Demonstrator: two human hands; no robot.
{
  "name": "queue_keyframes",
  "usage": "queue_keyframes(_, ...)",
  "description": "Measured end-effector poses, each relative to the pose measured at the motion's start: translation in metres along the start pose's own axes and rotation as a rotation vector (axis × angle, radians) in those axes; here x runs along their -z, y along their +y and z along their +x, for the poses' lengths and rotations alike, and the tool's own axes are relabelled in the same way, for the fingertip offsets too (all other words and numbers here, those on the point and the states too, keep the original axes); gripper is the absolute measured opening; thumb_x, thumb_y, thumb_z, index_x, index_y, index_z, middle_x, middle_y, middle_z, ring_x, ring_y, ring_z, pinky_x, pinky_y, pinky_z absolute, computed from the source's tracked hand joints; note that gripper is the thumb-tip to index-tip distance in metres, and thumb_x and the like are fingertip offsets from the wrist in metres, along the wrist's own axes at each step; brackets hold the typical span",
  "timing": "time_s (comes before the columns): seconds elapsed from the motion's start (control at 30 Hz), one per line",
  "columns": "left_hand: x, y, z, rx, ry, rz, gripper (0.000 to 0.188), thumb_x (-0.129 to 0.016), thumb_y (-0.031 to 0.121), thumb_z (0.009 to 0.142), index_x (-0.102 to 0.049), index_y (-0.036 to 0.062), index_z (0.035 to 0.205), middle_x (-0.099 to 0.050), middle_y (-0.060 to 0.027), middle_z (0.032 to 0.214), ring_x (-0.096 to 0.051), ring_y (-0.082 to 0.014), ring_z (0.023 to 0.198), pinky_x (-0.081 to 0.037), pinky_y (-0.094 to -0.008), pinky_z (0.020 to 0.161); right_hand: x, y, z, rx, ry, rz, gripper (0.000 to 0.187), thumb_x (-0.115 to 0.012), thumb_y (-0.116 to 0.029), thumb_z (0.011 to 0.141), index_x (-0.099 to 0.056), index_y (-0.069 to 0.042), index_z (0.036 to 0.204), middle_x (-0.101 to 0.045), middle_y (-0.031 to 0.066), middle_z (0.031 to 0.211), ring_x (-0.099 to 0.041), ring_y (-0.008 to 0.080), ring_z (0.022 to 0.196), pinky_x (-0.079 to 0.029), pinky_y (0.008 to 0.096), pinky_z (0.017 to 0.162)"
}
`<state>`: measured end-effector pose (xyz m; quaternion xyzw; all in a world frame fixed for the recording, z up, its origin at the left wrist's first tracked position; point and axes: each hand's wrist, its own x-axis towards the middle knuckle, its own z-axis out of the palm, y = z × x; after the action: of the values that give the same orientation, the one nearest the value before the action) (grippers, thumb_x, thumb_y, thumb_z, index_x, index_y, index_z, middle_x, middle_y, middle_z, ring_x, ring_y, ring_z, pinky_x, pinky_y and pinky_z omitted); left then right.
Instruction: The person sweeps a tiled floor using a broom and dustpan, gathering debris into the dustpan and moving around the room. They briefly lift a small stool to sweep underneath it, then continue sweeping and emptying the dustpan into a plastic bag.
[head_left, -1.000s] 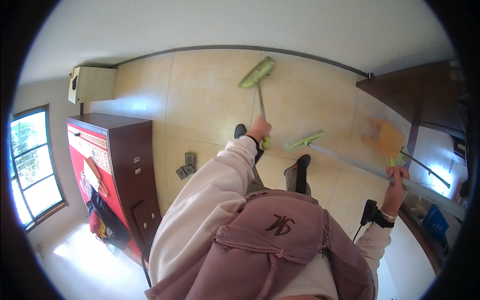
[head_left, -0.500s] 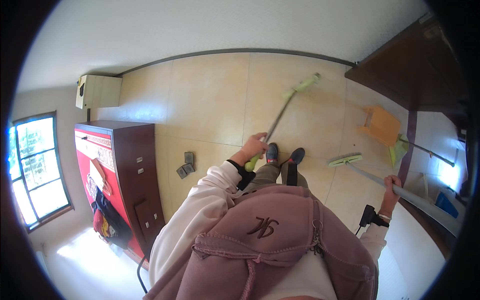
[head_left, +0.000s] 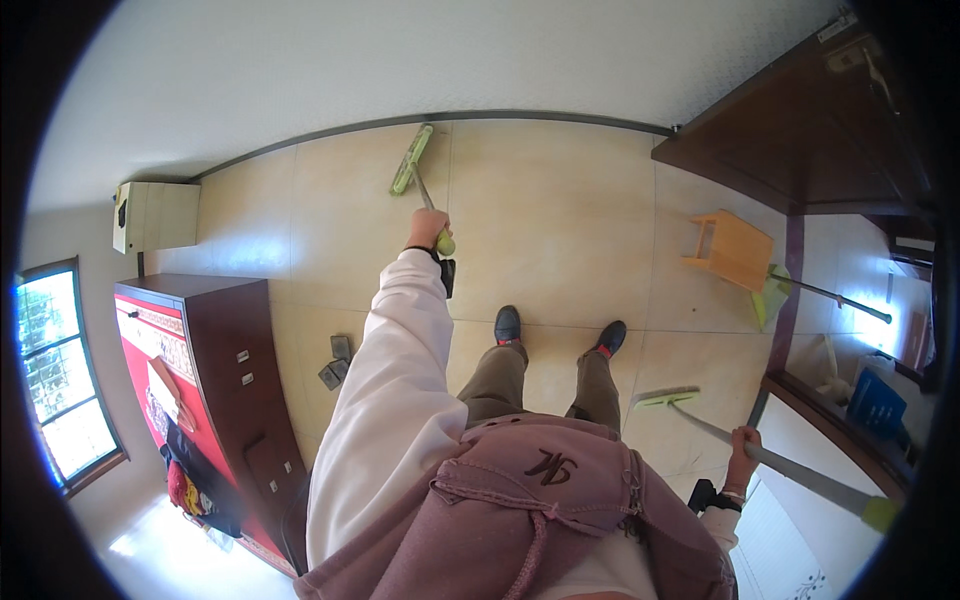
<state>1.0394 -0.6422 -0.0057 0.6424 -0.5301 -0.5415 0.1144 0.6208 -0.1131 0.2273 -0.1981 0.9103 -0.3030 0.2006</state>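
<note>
Left broom: the green head (head_left: 408,165) is angled over the tiled floor (head_left: 560,230), near the dark baseboard (head_left: 520,115); I cannot tell whether it touches the tiles.
Left hand (head_left: 428,229): closed around the broom's pole, just above its light-green handle end (head_left: 446,243) — the arm reaches well forward.
Right broom: a long grey pole (head_left: 810,482) slants between a green bristled head (head_left: 665,398) and a green end cap (head_left: 881,514).
Right hand (head_left: 743,462): gripping that pole, part-way along it.
Feet: dark shoes (head_left: 507,322) stand apart on the tiles, between the two broom heads.
Right side: a light-wood stool (head_left: 745,250), with a long-handled green dustpan (head_left: 768,303) just beside it; a blue container (head_left: 876,405) sits farther right, under a dark wooden panel (head_left: 790,130).
Left side: small dark grey blocks (head_left: 340,347) lie near a brown cabinet (head_left: 225,320) with a red front — beyond it, a pale box-shaped cabinet (head_left: 163,216) and a bright window (head_left: 65,365).
</note>
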Motion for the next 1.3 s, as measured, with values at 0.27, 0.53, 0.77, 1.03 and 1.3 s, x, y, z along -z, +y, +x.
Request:
queue_keyframes(0.27, -0.176, 0.011, 0.017, -0.245, -0.132, 0.969, 0.010, -0.065, 0.018, 0.050, -0.060, 0.0142, 0.057, -0.060, -0.0022, 0.064, -0.057, -0.0188, 0.070, -0.044, -0.0312, 0.057, 0.025, 0.058, 0.036, -0.218, -0.072, 0.360, 0.005, -0.053, 0.001, 0.073, -0.051, -0.002, 0.077, -0.050, 0.0028, 0.071, -0.051, 0.0119, 0.067, -0.045, 0.0247, 0.063)
queue_keyframes(0.53, -0.336, 0.083, -0.049, 0.066, -0.060, 0.195, 0.018, -0.043, 0.001, 0.065, -0.047, -0.0066, 0.080, -0.051, -0.0158, 0.058, -0.053, -0.0271, 0.043, -0.041, -0.0351, 0.037, 0.061, 0.097, 0.071, -0.356, 0.025, 0.470, 0.006, -0.053, -0.003, 0.075, -0.051, -0.001, 0.080, -0.052, 0.0044, 0.072, -0.053, 0.0140, 0.069, -0.044, 0.0258, 0.069)
queue_keyframes(0.77, -0.341, 0.130, -0.116, 0.141, -0.300, 0.361, 0.035, -0.042, 0.006, 0.066, -0.045, -0.0034, 0.100, -0.054, -0.0233, 0.078, -0.055, -0.0326, 0.069, -0.043, -0.0375, 0.057, 0.067, 0.114, 0.093, -0.217, -0.089, 0.516, 0.007, -0.054, -0.004, 0.075, -0.051, -0.001, 0.080, -0.053, 0.0043, 0.073, -0.052, 0.0128, 0.071, -0.043, 0.0247, 0.069)
queue_keyframes(1.03, -0.337, 0.103, -0.204, 0.002, -0.471, 0.459, 0.047, -0.044, 0.002, 0.063, -0.040, -0.0003, 0.110, -0.053, -0.0161, 0.065, -0.054, -0.0247, 0.048, -0.043, -0.0345, 0.041, 0.070, 0.137, 0.093, -0.108, -0.088, 0.303, 0.005, -0.056, -0.004, 0.072, -0.053, -0.003, 0.076, -0.052, 0.0021, 0.071, -0.048, 0.0102, 0.067, -0.041, 0.0228, 0.063)
queue_keyframes(1.3, -0.200, 0.095, -0.281, 0.205, -0.484, -0.041, 0.061, -0.053, 0.000, 0.062, -0.037, 0.0032, 0.120, -0.047, -0.0069, 0.053, -0.047, -0.0146, 0.041, -0.039, -0.0273, 0.036, 0.063, 0.117, 0.076, -0.002, -0.121, 0.157, 0.005, -0.056, -0.005, 0.073, -0.053, -0.003, 0.076, -0.051, 0.0014, 0.071, -0.047, 0.0101, 0.069, -0.039, 0.0229, 0.064)
